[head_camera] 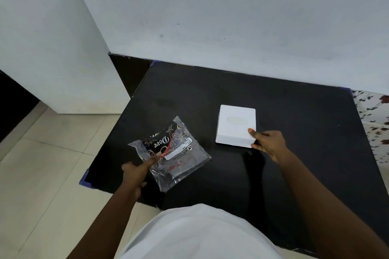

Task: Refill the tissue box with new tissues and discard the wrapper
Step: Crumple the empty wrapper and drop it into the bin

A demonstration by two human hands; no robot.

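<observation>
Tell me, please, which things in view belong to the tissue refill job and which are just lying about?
Belongs to the job:
white tissue box, gripped by the right hand
clear empty wrapper, pinched by the left hand

Just there:
black table
floral cloth at the right edge

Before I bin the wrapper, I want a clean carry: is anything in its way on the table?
Nothing visible blocks it. The left hand already pinches the empty wrapper near the table's left edge; the tissue box, held by the right hand, sits apart. No bin is in view.
</observation>
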